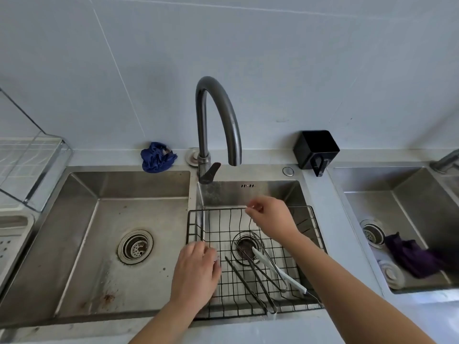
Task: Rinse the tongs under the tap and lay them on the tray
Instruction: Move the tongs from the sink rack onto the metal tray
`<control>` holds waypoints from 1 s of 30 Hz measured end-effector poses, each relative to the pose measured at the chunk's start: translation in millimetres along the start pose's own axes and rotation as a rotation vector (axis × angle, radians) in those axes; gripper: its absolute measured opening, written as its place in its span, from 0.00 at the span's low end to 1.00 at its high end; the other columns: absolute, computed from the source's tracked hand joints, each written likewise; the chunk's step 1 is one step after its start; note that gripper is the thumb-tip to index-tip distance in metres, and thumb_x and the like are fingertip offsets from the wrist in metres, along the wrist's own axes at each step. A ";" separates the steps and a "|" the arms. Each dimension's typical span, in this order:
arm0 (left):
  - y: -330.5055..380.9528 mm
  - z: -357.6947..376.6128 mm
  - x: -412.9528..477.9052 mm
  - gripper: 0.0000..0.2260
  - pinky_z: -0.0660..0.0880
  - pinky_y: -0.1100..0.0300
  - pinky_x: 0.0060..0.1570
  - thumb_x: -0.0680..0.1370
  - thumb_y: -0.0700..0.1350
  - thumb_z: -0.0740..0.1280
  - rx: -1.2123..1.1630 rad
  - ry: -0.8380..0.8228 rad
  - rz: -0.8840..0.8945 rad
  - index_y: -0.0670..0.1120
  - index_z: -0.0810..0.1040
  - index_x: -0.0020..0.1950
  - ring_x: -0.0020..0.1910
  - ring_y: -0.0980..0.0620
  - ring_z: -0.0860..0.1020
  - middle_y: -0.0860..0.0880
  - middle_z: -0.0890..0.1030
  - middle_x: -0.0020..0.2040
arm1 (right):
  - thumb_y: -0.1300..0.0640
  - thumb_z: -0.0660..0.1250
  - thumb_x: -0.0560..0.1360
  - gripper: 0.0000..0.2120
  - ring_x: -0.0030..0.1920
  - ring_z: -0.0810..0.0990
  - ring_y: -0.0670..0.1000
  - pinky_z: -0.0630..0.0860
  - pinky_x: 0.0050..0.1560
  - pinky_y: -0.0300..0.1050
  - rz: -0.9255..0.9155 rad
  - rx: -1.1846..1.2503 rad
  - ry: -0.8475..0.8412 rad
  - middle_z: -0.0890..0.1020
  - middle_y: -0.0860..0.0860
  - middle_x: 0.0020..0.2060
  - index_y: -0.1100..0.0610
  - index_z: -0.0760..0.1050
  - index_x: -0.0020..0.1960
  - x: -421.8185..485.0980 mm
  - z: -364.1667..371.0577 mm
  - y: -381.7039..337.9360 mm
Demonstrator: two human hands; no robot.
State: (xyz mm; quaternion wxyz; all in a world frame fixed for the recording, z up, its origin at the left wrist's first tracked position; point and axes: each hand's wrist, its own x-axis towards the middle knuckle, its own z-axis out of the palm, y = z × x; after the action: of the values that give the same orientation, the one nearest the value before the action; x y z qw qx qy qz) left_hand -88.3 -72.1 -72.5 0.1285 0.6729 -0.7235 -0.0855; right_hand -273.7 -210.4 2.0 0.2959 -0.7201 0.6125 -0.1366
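Observation:
Dark metal tongs (pixel 250 281) lie flat in a black wire tray (pixel 313 220) that sits across the middle sink basin, with their tips toward the drain. No hand touches them. My left hand (pixel 196 271) hovers over the tray's left rim, fingers loosely bent, and I see nothing in it. My right hand (pixel 270 217) is above the back of the tray, below and right of the tap's spout, fingers loosely curled and holding nothing. No water runs from the dark curved tap (pixel 218 115).
A white-handled utensil (pixel 280 273) and a wire-loop utensil (pixel 269 265) lie beside the tongs. A blue cloth (pixel 157 156) and a black holder (pixel 315 150) sit on the back ledge. Left: a sink basin (pixel 82 234) and a dish rack (pixel 29 167). Right: a purple cloth (pixel 412 256) in another basin.

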 end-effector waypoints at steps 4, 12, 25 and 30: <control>33.5 2.9 -0.6 0.08 0.78 0.56 0.47 0.79 0.53 0.66 -0.431 -0.276 -0.389 0.50 0.79 0.50 0.44 0.55 0.78 0.58 0.78 0.43 | 0.52 0.68 0.79 0.06 0.41 0.81 0.45 0.76 0.44 0.41 0.111 -0.127 -0.135 0.82 0.43 0.39 0.50 0.84 0.51 -44.2 4.0 33.1; 69.9 26.0 11.9 0.31 0.69 0.60 0.31 0.75 0.62 0.67 -0.497 -0.423 -0.638 0.40 0.68 0.68 0.34 0.57 0.77 0.53 0.79 0.38 | 0.49 0.69 0.77 0.08 0.42 0.76 0.52 0.73 0.42 0.44 0.108 -0.407 -0.202 0.79 0.50 0.44 0.53 0.77 0.49 -85.8 25.3 59.0; 72.7 44.2 18.4 0.07 0.65 0.64 0.21 0.75 0.37 0.69 -0.905 -0.476 -1.018 0.34 0.78 0.49 0.26 0.45 0.81 0.37 0.85 0.38 | 0.43 0.71 0.77 0.19 0.48 0.80 0.53 0.75 0.44 0.45 0.116 -0.480 -0.242 0.81 0.52 0.52 0.56 0.75 0.58 -92.6 46.2 63.9; 68.4 45.6 17.3 0.08 0.74 0.59 0.23 0.75 0.36 0.68 -0.979 -0.435 -1.052 0.32 0.76 0.51 0.25 0.41 0.81 0.31 0.84 0.42 | 0.51 0.68 0.78 0.10 0.43 0.77 0.53 0.69 0.40 0.44 0.107 -0.495 -0.234 0.80 0.52 0.48 0.57 0.77 0.54 -90.3 49.1 62.2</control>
State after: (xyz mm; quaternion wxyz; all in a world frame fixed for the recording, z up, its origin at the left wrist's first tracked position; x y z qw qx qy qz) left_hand -168.1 -86.2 -94.4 0.2094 0.7639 -0.1948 -0.5785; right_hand -315.2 -115.3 -58.6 0.1864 -0.7479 0.6263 0.1170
